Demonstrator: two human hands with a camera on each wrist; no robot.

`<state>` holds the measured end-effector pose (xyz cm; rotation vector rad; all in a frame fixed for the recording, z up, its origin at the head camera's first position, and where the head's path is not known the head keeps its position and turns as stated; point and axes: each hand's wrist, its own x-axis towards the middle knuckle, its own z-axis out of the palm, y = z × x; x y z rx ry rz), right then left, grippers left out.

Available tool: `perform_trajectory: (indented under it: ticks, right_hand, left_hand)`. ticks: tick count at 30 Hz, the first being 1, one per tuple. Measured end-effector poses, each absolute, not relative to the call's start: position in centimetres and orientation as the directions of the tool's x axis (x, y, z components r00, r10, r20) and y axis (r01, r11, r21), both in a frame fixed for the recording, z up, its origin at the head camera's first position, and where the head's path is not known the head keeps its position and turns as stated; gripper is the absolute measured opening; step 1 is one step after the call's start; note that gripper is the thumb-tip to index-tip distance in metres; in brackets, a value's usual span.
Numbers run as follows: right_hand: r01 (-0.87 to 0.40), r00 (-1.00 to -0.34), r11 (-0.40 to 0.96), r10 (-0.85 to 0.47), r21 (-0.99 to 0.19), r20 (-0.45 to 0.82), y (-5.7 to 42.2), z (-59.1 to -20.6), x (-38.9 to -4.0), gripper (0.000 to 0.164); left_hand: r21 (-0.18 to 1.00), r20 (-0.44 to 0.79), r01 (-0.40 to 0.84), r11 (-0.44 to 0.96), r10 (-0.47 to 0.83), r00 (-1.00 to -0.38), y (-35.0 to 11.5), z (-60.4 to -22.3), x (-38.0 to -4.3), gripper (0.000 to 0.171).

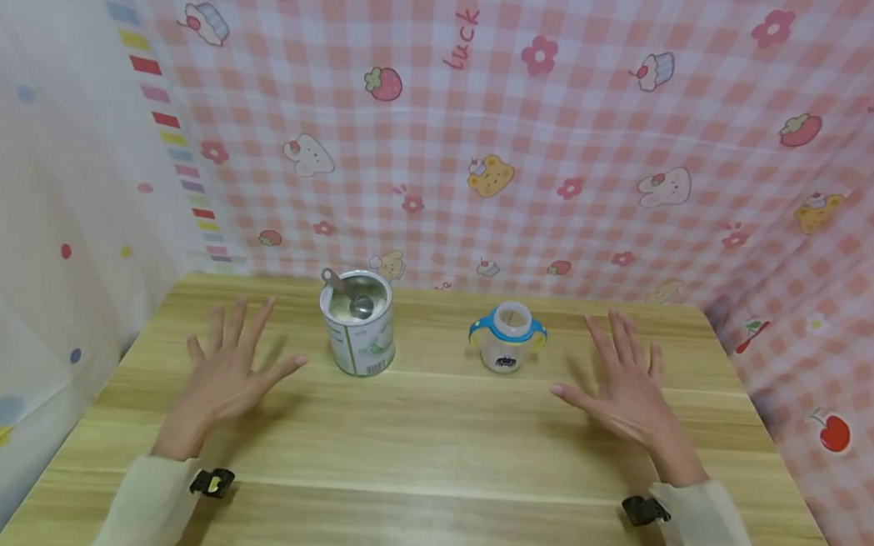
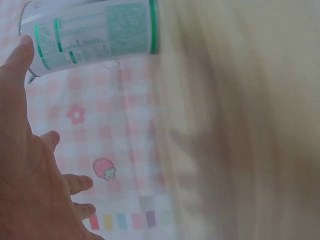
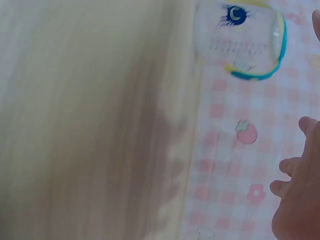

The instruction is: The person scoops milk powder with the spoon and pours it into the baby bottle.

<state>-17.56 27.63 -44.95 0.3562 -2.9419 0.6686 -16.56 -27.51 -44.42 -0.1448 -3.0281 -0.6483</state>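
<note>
An uncovered milk powder can [image 1: 361,341] stands upright left of centre on the table, its white and green label also visible in the left wrist view. A metal scoop [image 1: 361,305] lies in its mouth, the handle leaning over the rim. To the right stands a lidless clear baby bottle [image 1: 504,352] with a blue and yellow two-handled collar [image 1: 510,334]. My left hand [image 1: 228,377] is spread beside the can, holding nothing. My right hand [image 1: 628,393] spreads its fingers to the right of the bottle, apart from it and holding nothing.
The wood-grain table [image 1: 426,456] reaches back to a pink checked cloth [image 1: 445,140] hanging behind it. More cloth hangs at the left and right sides. A small black device [image 1: 212,483] is on the left wrist, and another black device [image 1: 644,510] on the right.
</note>
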Motion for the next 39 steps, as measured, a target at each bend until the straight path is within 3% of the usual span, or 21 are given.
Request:
perform_trajectory:
  ticks: [12, 27, 39]
  right_hand:
    - [-0.337, -0.938, 0.828, -0.252, -0.449, 0.238, 24.2, -43.4, -18.4, 0.112]
    - [-0.391, -0.919, 0.782, -0.304, -0.486, 0.251, 20.8, -42.2, -19.0, 0.114]
    - [-0.461, -0.887, 0.709, -0.369, -0.533, 0.277, 17.7, -41.4, -19.1, 0.113]
  left_hand:
    - [0.477, 0.081, 0.126, 0.87, 0.1, -0.992, -26.1, -43.1, -17.9, 0.094]
    - [0.641, 0.276, 0.293, 0.71, 0.143, -0.95, -24.6, -41.5, -19.7, 0.08]
    - [0.708, 0.26, 0.249, 0.661, 0.083, -0.962, -23.7, -40.1, -21.1, 0.067]
